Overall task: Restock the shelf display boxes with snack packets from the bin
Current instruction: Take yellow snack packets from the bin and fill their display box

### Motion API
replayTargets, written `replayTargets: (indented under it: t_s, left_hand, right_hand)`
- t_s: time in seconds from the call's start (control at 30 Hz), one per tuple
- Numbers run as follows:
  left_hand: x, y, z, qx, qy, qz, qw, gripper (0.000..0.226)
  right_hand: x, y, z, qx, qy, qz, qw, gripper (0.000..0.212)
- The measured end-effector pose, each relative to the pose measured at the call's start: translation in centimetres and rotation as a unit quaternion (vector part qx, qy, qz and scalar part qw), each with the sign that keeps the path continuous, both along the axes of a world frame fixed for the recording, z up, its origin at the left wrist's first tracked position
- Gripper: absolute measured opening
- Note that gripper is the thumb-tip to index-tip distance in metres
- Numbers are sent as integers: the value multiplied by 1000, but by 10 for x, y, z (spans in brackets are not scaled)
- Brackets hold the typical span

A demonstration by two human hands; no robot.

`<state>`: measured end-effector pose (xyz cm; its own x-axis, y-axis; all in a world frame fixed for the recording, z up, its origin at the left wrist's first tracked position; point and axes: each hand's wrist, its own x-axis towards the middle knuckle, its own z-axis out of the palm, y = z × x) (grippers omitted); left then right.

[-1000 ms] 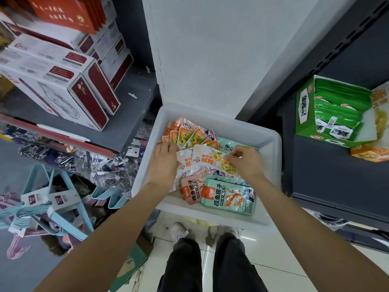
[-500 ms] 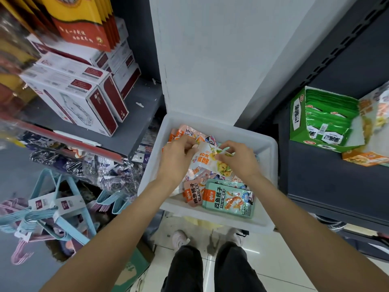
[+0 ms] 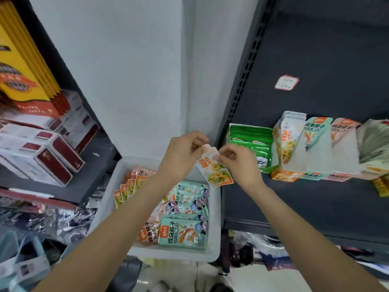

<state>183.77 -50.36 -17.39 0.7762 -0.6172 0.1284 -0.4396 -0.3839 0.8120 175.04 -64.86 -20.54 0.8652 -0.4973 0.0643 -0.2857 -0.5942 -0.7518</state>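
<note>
Snack packet (image 3: 213, 168) is held above the bin (image 3: 214, 218), pinched in both grips: left hand (image 3: 183, 153), right hand (image 3: 240, 163). Transfer step; next, slot it upright into the matching display box (image 3: 287, 144).

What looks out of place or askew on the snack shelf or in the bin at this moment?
Nothing looks damaged or spilled. The display boxes stand in a row on the shelf; packets in the bin lie loosely overlapped. Both hands pinch one orange-and-white packet above the bin.

Orange-white snack packet (image 3: 213, 169) — tilted, above bin (image 3: 213, 224)
</note>
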Motion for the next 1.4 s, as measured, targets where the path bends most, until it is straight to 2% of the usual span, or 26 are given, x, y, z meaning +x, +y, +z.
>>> replayTargets:
  t_s: [0.1,0.33,0.57,0.73,0.83,1.03,1.17,1.4]
  left_hand:
    - [-11,-41,19,-9,-47,-14,999,12]
    - [-29,-115,45,-26,-118,5,993,15]
    - [-46,-156,53,-5,-138,33,990,12]
    - [-51,-170,52,20,-135,22,990,11]
    - [-50,-175,50,22,-124,13,992,13]
    - [-52,-188,49,14,-113,-4,993,15]
    - [-53,-199,47,5,-103,-22,994,15]
    - [-53,-236,49,-39,-89,-73,993,12]
  right_hand:
    - [-25,-48,19,-9,-31,-29,999,9]
    - [-65,-158,45,35,-92,-115,988,19]
    - [-70,-220,44,11,-127,-128,983,5]
    - [-63,-242,21,21,-85,-96,991,4]
    - [-59,-248,9,11,-73,-71,995,10]
    - [-52,-256,-16,-55,-30,-73,995,13]
    - [-50,-256,-20,-85,9,-75,994,25]
    - [-58,-260,-12,-8,-44,-66,997,25]
